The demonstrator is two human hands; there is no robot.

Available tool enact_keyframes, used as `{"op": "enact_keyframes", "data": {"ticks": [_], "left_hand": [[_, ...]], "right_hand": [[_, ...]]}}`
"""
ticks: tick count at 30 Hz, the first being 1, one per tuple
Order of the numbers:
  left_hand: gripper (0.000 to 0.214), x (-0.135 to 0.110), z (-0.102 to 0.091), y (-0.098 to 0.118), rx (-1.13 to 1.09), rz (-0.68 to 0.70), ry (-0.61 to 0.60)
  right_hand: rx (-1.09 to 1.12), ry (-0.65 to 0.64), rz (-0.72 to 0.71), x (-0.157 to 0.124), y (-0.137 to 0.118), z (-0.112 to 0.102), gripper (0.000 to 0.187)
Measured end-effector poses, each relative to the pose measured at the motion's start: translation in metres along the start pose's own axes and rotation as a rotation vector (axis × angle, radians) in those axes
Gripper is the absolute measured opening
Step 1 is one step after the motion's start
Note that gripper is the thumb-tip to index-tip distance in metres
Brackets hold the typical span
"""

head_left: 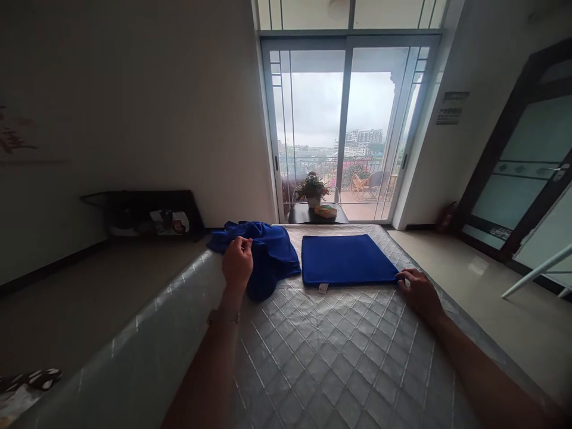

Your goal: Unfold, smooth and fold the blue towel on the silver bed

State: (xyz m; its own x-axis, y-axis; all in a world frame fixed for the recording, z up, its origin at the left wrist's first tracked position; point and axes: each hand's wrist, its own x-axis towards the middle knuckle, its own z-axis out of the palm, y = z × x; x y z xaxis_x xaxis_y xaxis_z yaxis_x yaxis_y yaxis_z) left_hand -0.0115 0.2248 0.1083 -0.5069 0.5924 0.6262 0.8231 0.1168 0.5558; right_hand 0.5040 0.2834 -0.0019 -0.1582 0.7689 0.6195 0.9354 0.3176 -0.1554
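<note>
Silver-grey, diamond-quilted, mattress-like surface [339, 357] lay beneath the landmark, a flat royal-blue rectangular fabric panel [346, 260]. Grey-framed sliding glass door [345, 119] stood well beyond the panel. Dark-framed door with pale panes [531, 161] was well off to the panel's right. Small black tabletop [308, 215] sat just past the panel's far side, beyond the quilted surface's end. Crumpled royal-blue cloth [277, 256] lay in loose folds just left of the panel. Bushy green potted plant [313, 189] stood on the tabletop, behind the panel; small yellow-and-green pack [326, 211] beside it, also behind the panel.

Right hand [420, 292] was at the panel's near right corner; grip pinched on that corner between thumb and fingers. Left hand [238, 262] was left of the panel, over the crumpled cloth; fingers curled in, couldn't tell if the grip had fabric. Small white tag [323, 288] stuck out from the panel's near edge, toward its left end.
</note>
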Motion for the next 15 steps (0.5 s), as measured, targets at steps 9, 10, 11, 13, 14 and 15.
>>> {"op": "enact_keyframes", "data": {"ticks": [9,10,11,13,14,15], "left_hand": [[0.014,0.011,-0.089,0.064,-0.550,-0.007,0.480],[0.015,0.010,-0.099,0.071,-0.565,0.044,0.536],[0.015,0.009,-0.107,0.076,-0.579,0.085,0.591],[0.012,0.009,-0.116,0.078,-0.596,0.130,0.672],[0.011,0.010,-0.117,0.075,-0.587,0.155,0.647],[0.012,0.012,-0.118,0.070,-0.567,0.190,0.569]], "right_hand": [[-0.008,0.010,0.006,-0.001,-0.001,0.000,0.029],[-0.010,0.009,0.009,0.000,-0.002,-0.001,0.029],[-0.013,0.008,0.013,0.000,-0.003,-0.001,0.028],[-0.017,0.010,0.017,0.000,-0.005,-0.003,0.028],[-0.019,0.014,0.015,0.000,-0.007,-0.003,0.027],[-0.020,0.021,0.012,0.000,-0.007,-0.004,0.027]]}}
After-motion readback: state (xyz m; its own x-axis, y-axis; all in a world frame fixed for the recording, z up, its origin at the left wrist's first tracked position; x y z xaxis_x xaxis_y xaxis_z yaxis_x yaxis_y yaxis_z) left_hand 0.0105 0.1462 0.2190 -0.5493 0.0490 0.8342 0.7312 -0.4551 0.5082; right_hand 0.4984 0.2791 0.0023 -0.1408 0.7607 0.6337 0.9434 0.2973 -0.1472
